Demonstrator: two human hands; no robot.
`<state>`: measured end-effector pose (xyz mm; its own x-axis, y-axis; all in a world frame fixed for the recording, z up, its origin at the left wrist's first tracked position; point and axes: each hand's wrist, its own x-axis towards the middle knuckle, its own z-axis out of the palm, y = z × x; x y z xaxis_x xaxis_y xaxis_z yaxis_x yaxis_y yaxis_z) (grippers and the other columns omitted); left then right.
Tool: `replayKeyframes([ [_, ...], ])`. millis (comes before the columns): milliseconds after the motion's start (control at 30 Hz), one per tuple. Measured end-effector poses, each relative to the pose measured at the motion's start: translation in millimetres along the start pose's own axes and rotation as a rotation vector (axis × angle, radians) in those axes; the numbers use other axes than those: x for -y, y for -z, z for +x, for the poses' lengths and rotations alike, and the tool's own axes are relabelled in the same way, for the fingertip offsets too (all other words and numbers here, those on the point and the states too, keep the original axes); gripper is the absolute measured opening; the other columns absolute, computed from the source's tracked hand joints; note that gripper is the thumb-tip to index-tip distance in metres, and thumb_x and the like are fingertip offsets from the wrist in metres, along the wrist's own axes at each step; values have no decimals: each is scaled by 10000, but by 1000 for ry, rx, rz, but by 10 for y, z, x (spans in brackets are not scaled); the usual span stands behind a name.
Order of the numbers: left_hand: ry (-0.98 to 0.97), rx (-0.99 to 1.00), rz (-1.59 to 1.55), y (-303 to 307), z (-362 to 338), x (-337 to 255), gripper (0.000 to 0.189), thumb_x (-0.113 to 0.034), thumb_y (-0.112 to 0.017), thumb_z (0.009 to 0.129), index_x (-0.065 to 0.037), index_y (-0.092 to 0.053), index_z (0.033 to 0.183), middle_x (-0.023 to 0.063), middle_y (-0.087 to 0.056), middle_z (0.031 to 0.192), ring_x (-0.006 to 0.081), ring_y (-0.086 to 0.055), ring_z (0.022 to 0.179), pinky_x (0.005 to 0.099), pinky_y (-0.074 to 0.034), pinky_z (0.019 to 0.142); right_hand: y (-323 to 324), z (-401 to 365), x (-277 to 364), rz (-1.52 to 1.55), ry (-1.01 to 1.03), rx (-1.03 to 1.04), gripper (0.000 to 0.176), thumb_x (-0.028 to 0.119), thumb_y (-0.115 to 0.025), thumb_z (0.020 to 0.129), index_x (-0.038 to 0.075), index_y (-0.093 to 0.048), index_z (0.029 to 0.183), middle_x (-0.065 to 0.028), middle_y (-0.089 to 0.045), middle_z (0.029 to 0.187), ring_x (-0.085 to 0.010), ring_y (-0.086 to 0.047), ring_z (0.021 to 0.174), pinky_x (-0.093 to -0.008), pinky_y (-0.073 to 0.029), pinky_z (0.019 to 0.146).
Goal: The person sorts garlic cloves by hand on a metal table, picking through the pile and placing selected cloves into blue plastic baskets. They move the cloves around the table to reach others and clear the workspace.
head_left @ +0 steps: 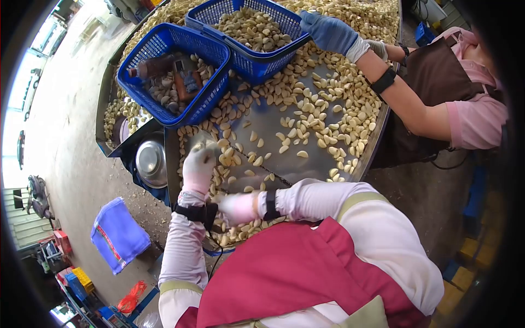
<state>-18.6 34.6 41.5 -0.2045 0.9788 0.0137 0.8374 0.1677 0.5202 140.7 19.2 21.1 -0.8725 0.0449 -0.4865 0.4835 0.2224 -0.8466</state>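
My left hand [199, 164], in a pale glove, is over the garlic cloves at the near left side of the metal table [268, 131]. Its fingers look curled, and I cannot tell what is in them. Just right of it lies a loose garlic clove [222, 143]. Below, my right hand [236, 210], also gloved, reaches leftward low over more cloves [240, 232] by the table's near edge. Motion smears its fingers. Both wrists wear black bands.
Two blue baskets, a nearer one [128, 90] holding cloves and bottle-like items and a farther one [251, 54] with cloves, stand at the back. A co-worker's blue-gloved hand [331, 33] touches the farther basket. Left are a metal bowl [150, 157] and folded purple fabric [121, 235].
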Motion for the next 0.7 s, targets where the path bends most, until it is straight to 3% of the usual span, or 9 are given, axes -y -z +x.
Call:
replayKeyframes([
  [33, -83, -41, -35, -47, 92, -53, 170, -115, -656, 813, -48, -727, 952, 165, -670, 951, 342, -666, 883, 385, -522, 774, 108, -97, -143, -315, 205, -234, 420, 190, -784, 700, 3, -672, 1060, -169, -676, 825, -358, -689, 868, -404, -558, 792],
  [67, -164, -87, -71, -95, 201, -95, 181, -103, -647, 821, -57, -724, 979, 165, -667, 975, 348, -660, 903, 387, -520, 786, 480, -403, 98, -444, 71, -106, 298, 175, -734, 754, 15, -691, 1002, -175, -684, 882, -349, -687, 877, -425, -555, 779],
  [100, -222, 7, -39, -175, 293, -77, 221, -95, -634, 823, -80, -713, 1029, 168, -661, 1017, 363, -646, 932, 399, -518, 810, 579, -464, -78, -429, 47, -333, 200, 167, -687, 794, 48, -705, 953, -155, -681, 929, -340, -683, 895, -431, -552, 786],
  [233, -249, 106, 153, -456, 435, -285, 229, -97, -623, 811, -115, -711, 1021, 167, -641, 1018, 383, -638, 921, 468, -516, 778, 874, -579, -497, -731, -95, -637, 169, 174, -607, 880, 85, -677, 1006, -121, -662, 1022, -332, -677, 951, -434, -556, 794],
  [333, -84, 209, 189, -508, 469, -380, 215, -107, -632, 830, -107, -717, 1027, 170, -667, 1008, 360, -657, 902, 429, -529, 786, 784, -485, -467, -715, -172, -474, 212, 153, -624, 867, 46, -655, 1047, -133, -676, 991, -332, -699, 925, -425, -570, 760],
  [433, 247, 176, -533, -497, 411, -244, 198, -118, -654, 918, -31, -700, 1089, 104, -724, 936, 187, -697, 765, 286, -555, 689, 771, -467, -432, -773, -120, -457, 239, 127, -624, 862, 22, -648, 1075, -159, -698, 939, -330, -717, 879, -414, -578, 730],
  [600, 477, 234, -968, -384, 179, -16, 246, -101, -631, 956, 51, -646, 1148, 87, -701, 963, 146, -683, 780, 240, -569, 663, 1067, -478, -344, -574, -149, -452, 229, 204, -654, 820, 56, -722, 981, -157, -687, 1008, -331, -702, 909, -425, -569, 780],
  [633, 504, 195, -982, -380, 135, -19, 267, -107, -644, 950, 46, -638, 1169, 77, -692, 981, 140, -677, 802, 244, -572, 694, 1183, -468, -335, -508, -133, -670, 164, 255, -640, 818, 112, -710, 855, -109, -644, 985, -329, -668, 873, -442, -545, 790],
  [700, 561, 136, -1044, -390, 49, -61, 296, -104, -657, 941, 39, -624, 1198, 66, -675, 1000, 136, -668, 826, 251, -576, 722, 1424, -353, -419, -452, -123, -907, 147, 196, -621, 846, 109, -705, 929, -107, -632, 1042, -332, -637, 960, -441, -529, 824],
])
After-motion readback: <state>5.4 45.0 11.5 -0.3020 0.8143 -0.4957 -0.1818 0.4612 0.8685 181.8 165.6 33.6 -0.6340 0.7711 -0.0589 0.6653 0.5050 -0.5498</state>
